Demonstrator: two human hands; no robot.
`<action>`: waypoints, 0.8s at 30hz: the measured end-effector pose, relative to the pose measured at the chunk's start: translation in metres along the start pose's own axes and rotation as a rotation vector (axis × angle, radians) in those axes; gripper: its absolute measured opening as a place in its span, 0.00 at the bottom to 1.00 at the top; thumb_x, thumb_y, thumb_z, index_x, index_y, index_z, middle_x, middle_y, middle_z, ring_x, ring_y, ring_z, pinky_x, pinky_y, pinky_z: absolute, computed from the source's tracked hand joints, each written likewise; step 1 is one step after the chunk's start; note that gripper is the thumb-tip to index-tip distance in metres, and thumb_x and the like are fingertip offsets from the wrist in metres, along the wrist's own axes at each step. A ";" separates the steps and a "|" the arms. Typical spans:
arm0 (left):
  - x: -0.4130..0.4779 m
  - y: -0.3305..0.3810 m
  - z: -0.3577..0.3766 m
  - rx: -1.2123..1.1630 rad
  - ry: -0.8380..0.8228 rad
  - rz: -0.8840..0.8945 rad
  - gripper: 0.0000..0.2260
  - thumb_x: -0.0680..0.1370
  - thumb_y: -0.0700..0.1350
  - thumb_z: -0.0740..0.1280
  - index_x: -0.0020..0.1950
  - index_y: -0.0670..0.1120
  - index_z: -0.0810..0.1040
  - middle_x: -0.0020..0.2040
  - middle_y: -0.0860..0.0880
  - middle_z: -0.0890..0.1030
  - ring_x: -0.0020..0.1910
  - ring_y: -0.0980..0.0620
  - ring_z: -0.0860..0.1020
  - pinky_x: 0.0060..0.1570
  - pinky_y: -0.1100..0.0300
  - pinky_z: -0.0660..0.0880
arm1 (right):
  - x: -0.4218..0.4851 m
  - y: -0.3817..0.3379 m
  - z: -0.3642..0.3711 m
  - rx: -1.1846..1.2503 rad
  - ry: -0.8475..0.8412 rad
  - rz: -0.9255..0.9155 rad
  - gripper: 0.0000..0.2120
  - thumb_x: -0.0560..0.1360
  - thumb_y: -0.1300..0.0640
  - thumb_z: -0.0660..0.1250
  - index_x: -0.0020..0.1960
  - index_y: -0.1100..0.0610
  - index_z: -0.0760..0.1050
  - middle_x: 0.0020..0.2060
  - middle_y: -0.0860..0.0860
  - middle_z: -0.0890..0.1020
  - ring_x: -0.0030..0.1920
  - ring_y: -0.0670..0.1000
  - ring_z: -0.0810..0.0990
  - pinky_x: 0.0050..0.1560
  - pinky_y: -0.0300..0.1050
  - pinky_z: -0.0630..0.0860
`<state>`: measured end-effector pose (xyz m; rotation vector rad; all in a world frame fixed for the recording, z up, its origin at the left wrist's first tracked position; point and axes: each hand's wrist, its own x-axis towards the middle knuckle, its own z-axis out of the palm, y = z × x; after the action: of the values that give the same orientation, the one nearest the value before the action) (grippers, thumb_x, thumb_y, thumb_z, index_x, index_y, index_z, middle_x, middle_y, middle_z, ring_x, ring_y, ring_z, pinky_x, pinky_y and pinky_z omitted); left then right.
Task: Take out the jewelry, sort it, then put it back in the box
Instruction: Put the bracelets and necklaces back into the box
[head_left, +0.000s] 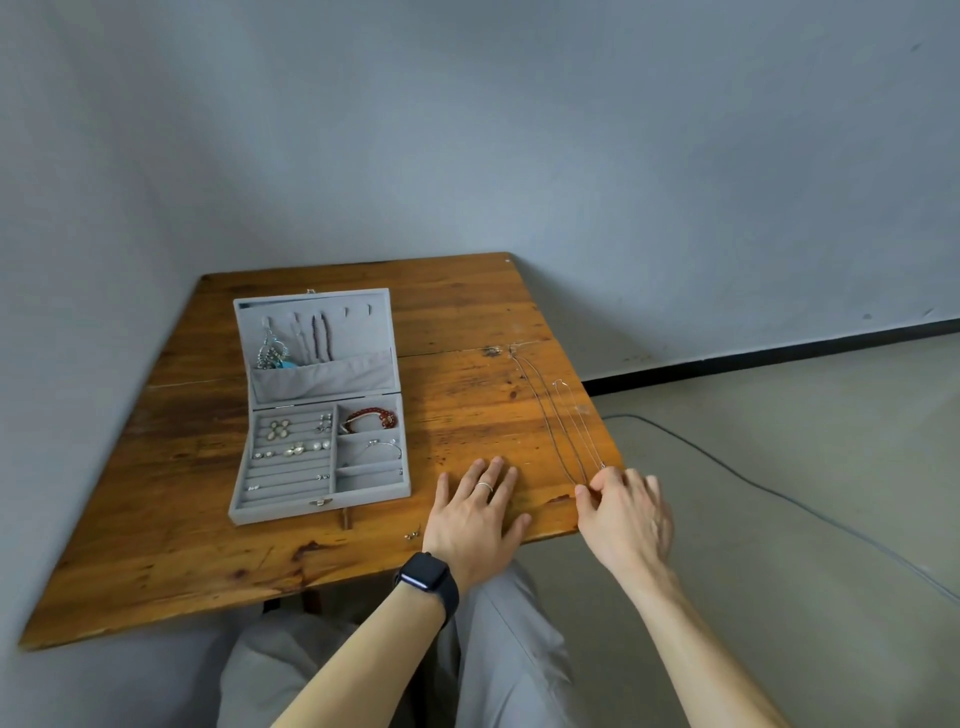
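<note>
**A:** So where are we at with the sorting?

**B:** Early, we'd say. The jewelry box (291, 512) sits open on the left part of the table (182, 545) and most of it hasn't been taken out. There's still a red bracelet (371, 418) and a bangle (384, 447) in the right compartments, earrings (291, 448) in the ring rows, and necklaces hanging in the lid (317, 335). All we can see outside it are two thin silver chains (550, 421) on the right side, plus a tiny piece (413, 534) by the near edge.

**A:** And the hands?

**B:** Our right hand (623, 512) has its thumb and fingertips pinched on the near end of the chains, right at the table's corner. Our left hand (475, 512) lies flat on the wood with its fingers spread, holding nothing.

**A:** Which way do the chains run?

**B:** They're stretched out long, running from our right hand to the far end up by the crack in the tabletop, leaning slightly left. They're side by side and well apart from the box. Emptying the rest, grouping and refilling are all still ahead of us.
</note>
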<state>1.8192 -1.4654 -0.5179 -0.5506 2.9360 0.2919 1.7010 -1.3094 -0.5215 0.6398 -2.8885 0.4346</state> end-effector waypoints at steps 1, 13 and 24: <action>-0.001 0.000 0.001 -0.002 0.001 -0.001 0.30 0.82 0.64 0.46 0.82 0.55 0.46 0.82 0.53 0.46 0.81 0.51 0.42 0.77 0.41 0.41 | 0.001 -0.001 0.000 -0.002 -0.013 -0.010 0.09 0.77 0.44 0.65 0.48 0.50 0.77 0.43 0.49 0.80 0.47 0.53 0.74 0.42 0.47 0.72; 0.003 0.001 -0.013 -0.142 0.120 0.010 0.25 0.82 0.61 0.53 0.77 0.53 0.64 0.78 0.50 0.64 0.78 0.48 0.58 0.76 0.47 0.55 | 0.009 -0.008 -0.015 0.293 -0.199 -0.040 0.07 0.81 0.48 0.62 0.51 0.51 0.76 0.49 0.46 0.80 0.53 0.51 0.74 0.52 0.48 0.75; 0.035 0.038 -0.063 -1.263 -0.365 -0.387 0.20 0.80 0.62 0.60 0.47 0.50 0.85 0.42 0.55 0.85 0.35 0.53 0.70 0.35 0.58 0.63 | -0.010 -0.007 -0.052 0.668 -0.329 -0.044 0.05 0.79 0.48 0.64 0.46 0.45 0.73 0.39 0.44 0.82 0.40 0.45 0.78 0.43 0.44 0.74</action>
<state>1.7668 -1.4564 -0.4566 -0.9902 1.9023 1.9255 1.7176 -1.2949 -0.4729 0.9313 -2.9866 1.4402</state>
